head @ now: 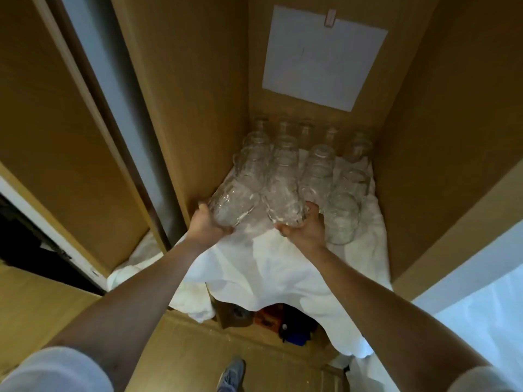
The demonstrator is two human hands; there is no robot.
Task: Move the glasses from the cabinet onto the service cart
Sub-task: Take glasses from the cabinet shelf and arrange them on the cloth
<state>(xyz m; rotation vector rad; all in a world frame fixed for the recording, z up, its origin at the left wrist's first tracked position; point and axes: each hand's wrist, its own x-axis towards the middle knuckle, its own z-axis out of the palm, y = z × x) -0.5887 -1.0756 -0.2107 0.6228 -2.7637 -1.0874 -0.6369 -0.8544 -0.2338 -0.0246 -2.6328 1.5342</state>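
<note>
Sleeves (53, 369) framed the lower corners of the view, and both bare forearms ran forward from them into the cabinet (198, 94), nearly straight and converging. A shoe (232, 374) stood on the floor below.

The left hand (205, 224) gripped the left glass (232, 205) by its near end, thumb on the outer wall and fingers (226, 230) curled beneath. The right hand (307, 226) gripped the right glass (285, 202) likewise, its fingers wrapped under the near end. Both held glasses leaned away from the person and lay just beside each other. They sat over the left half of the shelf, ahead of the standing rows. Whether they were clear of the cloth (283, 264) could not be told.

One glass per hand probably served to halve the trips to the cart, which was not in view. Holding each low on its body likely kept the smooth wall from slipping.

The other glasses (319, 171) stood packed in rows from the shelf's back edge forward, touching or nearly so. One (342, 219) stood nearest the front on the right. The cloth covered the shelf and hung over its front edge, presumably as padding. A paper (322, 58) was clipped to the back wall. Most of the task seemed to remain.
</note>
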